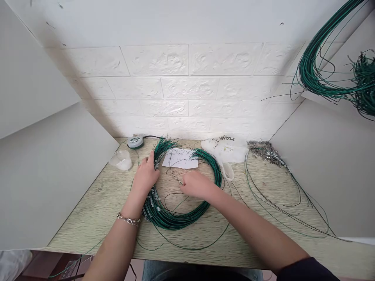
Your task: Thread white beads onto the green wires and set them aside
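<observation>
A thick looped bundle of green wires [187,214] lies on the wooden desk [96,210], with small white beads strung along its left side. My left hand [145,176] rests on the bundle's left side, fingers curled around the strands near the loose wire ends. My right hand [195,184] sits inside the loop, its fingers pinched on a thin beaded strand [175,176] that runs up towards a white paper slip [181,158]. A metal bracelet [129,220] circles my left wrist.
A small clear cup [121,160] and a grey round device [135,141] stand at the back left. A white plastic bag [225,150] and a pile of small metal parts [263,150] lie at the back right, with loose green wires [278,203] beside them. More wire bundles [319,74] hang top right.
</observation>
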`<state>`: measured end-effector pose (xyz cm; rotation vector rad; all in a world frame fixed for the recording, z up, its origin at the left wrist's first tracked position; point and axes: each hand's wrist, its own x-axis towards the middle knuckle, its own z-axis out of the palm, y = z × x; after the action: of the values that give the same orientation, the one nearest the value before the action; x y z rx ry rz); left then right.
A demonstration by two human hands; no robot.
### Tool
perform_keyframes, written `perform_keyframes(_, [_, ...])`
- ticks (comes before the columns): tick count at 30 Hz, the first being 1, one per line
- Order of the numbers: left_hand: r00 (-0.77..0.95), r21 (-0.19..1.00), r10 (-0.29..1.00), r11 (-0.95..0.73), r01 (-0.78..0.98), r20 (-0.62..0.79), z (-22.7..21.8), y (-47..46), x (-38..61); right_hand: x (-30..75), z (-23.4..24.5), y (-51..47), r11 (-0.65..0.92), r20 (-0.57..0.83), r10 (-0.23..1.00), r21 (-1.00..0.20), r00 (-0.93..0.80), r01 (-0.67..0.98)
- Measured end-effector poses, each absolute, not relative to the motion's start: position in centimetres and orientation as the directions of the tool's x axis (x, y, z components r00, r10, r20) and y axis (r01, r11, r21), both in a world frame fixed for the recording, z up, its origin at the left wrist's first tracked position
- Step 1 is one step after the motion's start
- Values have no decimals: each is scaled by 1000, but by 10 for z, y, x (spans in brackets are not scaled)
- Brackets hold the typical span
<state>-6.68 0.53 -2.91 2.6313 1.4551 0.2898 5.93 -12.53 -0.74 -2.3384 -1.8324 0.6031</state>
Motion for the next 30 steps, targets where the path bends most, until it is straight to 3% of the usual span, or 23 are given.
perform_keyframes(2, [520, 193, 848, -530, 826, 104, -30, 5, -66, 58, -4, -122, -281, -254, 945, -318, 204, 905])
perform_keyframes(8, [522, 165, 847, -531, 831, 98, -31, 5, -64, 53, -4, -101, -419, -92, 906, -331, 413, 845])
perform_keyframes(12, [522, 168, 849, -528, 833, 82, -31, 5, -65, 60, -12, -91, -429, -206, 902, -341, 379, 836])
perform_keyframes(14, [519, 168, 851, -525, 835, 77, -31, 5, -65, 66, -17, -88, -431, -295, 897, -421, 328, 798])
perform_keyframes(18, [515, 166, 854, -519, 838, 74, -31, 4, -65, 76, -31, -86, -463, -438, 878, -681, 191, 567])
perform_keyframes(23, [483, 185, 871, -490, 852, 86, -31, 5, -63, 80, -31, -94, -422, -385, 907, -817, 172, 393])
perform_keyframes(27, [422, 328, 901, -431, 841, 101, -17, -2, -56, 80, -17, -110, -272, -237, 952, -946, 196, 177])
perform_keyframes(30, [529, 656, 844, -451, 606, 91, 2, -15, -52, 83, -6, -118, -120, -77, 957, -983, 280, 139])
